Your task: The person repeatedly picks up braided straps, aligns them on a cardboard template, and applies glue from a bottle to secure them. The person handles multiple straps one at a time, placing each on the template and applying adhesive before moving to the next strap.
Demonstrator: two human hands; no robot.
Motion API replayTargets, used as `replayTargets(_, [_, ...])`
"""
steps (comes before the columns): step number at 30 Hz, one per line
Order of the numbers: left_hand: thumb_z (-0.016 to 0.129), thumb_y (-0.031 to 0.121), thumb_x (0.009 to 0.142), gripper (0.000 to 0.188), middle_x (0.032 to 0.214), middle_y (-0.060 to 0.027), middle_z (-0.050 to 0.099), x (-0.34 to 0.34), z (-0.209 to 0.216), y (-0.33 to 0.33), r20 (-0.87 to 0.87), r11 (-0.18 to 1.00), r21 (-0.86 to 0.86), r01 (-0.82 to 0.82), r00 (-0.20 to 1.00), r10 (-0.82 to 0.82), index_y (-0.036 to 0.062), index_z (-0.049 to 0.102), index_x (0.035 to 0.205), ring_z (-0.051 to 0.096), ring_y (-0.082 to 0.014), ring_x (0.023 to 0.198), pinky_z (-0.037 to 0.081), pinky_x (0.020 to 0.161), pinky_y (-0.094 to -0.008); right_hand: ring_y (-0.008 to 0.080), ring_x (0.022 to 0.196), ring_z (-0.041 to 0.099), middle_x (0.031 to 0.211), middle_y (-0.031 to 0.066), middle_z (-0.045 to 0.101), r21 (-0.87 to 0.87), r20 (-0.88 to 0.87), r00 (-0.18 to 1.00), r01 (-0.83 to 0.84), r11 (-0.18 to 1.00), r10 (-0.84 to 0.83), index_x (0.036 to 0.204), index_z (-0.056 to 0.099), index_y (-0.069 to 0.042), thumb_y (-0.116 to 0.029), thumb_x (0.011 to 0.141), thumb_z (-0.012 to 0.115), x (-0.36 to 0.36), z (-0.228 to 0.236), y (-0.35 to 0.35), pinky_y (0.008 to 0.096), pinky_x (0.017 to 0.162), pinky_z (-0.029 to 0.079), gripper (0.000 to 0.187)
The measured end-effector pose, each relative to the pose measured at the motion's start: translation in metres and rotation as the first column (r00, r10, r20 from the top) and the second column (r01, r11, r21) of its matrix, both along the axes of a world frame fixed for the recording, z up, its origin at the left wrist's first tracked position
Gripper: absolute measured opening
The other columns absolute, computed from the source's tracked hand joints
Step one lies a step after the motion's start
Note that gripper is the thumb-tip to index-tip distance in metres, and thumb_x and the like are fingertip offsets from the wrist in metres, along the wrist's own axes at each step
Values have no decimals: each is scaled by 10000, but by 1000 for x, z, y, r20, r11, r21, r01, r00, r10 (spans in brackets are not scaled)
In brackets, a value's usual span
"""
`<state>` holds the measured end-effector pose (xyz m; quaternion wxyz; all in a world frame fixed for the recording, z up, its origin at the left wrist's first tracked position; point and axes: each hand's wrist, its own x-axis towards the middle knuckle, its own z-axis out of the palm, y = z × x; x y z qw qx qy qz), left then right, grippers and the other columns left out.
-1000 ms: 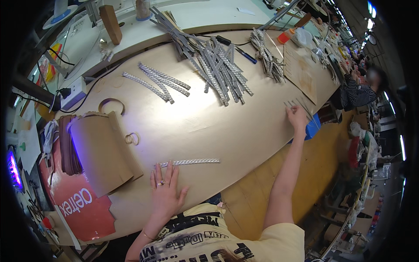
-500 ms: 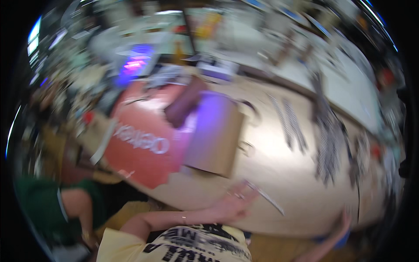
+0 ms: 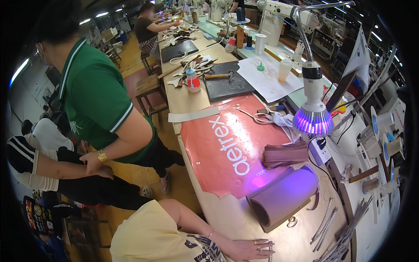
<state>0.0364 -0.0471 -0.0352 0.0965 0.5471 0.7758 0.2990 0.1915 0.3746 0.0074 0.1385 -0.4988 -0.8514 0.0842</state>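
My left hand [image 3: 249, 249] lies low on the tan table, its ringed fingers stretched out and slightly apart. A thin pale strip or tool [image 3: 271, 256] shows at the fingertips, mostly cut off by the lower edge. My right hand is out of view. Beyond my left hand lies a rolled brown sheet [image 3: 288, 194], lit violet. A small ring-shaped coil [image 3: 292, 222] lies beside the roll. To its right are braided grey strips [image 3: 324, 225], with a larger bundle of strips [image 3: 351, 229] farther right.
A red printed sheet [image 3: 214, 153] covers the table beyond, carrying a stack of brown strips [image 3: 283, 153]. A lit lamp [image 3: 312, 118] hangs over the right side. A hammer [image 3: 220, 76] lies on a black board. A person in green [image 3: 96, 100] stands at the left.
My view has swung left and up, bringing the lamp and the person in green fully in. My right hand has left view. My left hand now appears lower in the picture.
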Motion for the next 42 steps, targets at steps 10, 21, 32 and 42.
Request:
replayTargets(10, [644, 398, 854, 706, 1568, -137, 321, -6, 12, -12, -108, 957, 291, 1, 994, 32, 94, 424, 1452, 266, -363, 1454, 226, 1170, -481, 196, 826, 595, 926, 89, 647, -435, -168, 970, -233, 870, 175, 1087, 618, 21, -157, 973, 588, -8, 35, -81, 320, 729, 490, 214])
replayTargets(21, [665, 108, 933, 198, 841, -44, 677, -3, 42, -22, 968, 884, -7, -468, 217, 123, 3, 683, 1100, 608, -62, 705, 482, 625, -221, 49, 610, 472, 694, -15, 545, -825, -403, 895, -447, 347, 194, 902, 614, 1, -143, 936, 667, -91, 67, -288, 213, 537, 379, 157])
replayTargets(32, [679, 110, 909, 306, 768, -41, 602, -20, 35, -17, 683, 796, 10, -606, 585, 437, 51, 667, 1209, 568, -92, 591, 454, 536, -245, 89, 540, 468, 644, 74, 621, -739, -308, 919, -394, 547, 245, 914, 711, 6, -165, 895, 711, -112, 39, -277, 252, 503, 376, 173])
replayTargets(42, [694, 223, 866, 412, 902, -27, 572, -22, 25, -15, -66, 927, -60, -371, 928, 367, 90, 633, 1251, 636, -161, 676, 509, 597, -299, 169, 458, 414, 559, 83, 553, -697, -201, 936, -343, 629, 288, 886, 703, -48, -269, 934, 649, -125, 18, -274, 324, 480, 342, 232])
